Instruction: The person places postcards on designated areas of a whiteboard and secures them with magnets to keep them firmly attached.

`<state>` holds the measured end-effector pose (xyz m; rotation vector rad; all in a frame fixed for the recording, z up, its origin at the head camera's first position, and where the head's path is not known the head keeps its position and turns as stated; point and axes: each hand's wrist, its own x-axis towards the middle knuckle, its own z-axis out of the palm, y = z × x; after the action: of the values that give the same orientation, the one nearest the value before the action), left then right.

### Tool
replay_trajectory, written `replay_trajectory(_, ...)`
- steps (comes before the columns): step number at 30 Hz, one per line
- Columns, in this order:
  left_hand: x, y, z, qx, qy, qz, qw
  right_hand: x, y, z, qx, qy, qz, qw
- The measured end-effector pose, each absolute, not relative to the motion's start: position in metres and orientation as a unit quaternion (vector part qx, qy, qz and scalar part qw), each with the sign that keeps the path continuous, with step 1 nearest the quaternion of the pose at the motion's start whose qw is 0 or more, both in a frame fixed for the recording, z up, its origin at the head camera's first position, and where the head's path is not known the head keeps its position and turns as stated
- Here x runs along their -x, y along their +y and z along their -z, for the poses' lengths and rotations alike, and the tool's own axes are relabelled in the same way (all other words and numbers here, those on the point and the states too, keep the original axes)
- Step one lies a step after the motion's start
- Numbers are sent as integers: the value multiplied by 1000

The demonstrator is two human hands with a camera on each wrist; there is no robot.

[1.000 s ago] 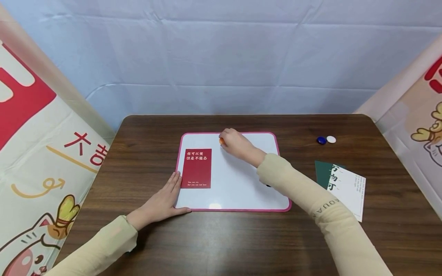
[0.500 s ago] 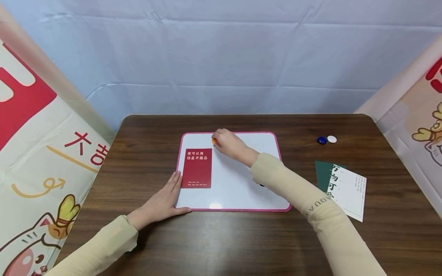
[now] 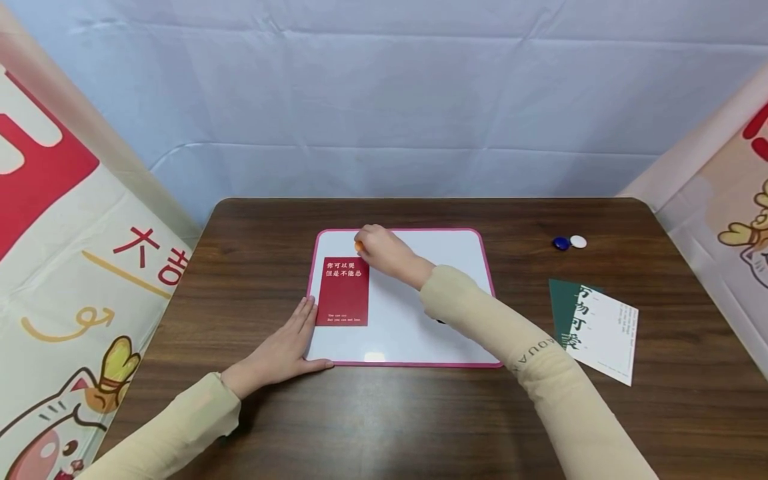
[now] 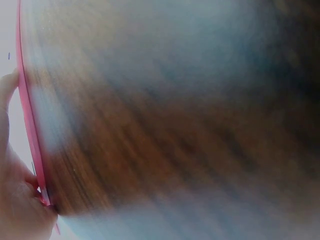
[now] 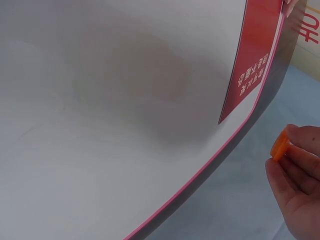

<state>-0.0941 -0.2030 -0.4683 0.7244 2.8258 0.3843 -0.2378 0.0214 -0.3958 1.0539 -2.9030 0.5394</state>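
Observation:
In the head view a whiteboard (image 3: pixel 420 340) with a pink rim lies on the wooden table. A red card (image 3: pixel 344 297) with white lettering lies along its left side. My right hand (image 3: pixel 384 250) pinches a small orange round magnet (image 3: pixel 359 246) just above the card's top edge. The right wrist view shows this orange magnet (image 5: pixel 280 145) between thumb and fingertips. My left hand (image 3: pixel 285 347) rests at the board's lower left corner, fingers straight over the left rim and thumb along the bottom rim.
A blue round magnet (image 3: pixel 561 243) and a white round magnet (image 3: pixel 579 242) sit at the back right of the table (image 3: pixel 384 427). Nearer, a white card (image 3: pixel 609 333) overlaps a green card (image 3: pixel 562 303). A small black thing (image 3: pixel 441 322) shows beside the right sleeve.
My right hand has moved left over the board with the orange magnet, toward the top of the red card. My left hand stays in place.

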Motion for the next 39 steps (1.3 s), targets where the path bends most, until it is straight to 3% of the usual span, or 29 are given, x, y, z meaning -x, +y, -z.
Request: replay_trajectory(39, 94, -203, 469, -251, 955, -129, 86, 246, -13, 419, -314, -934, -167, -33)
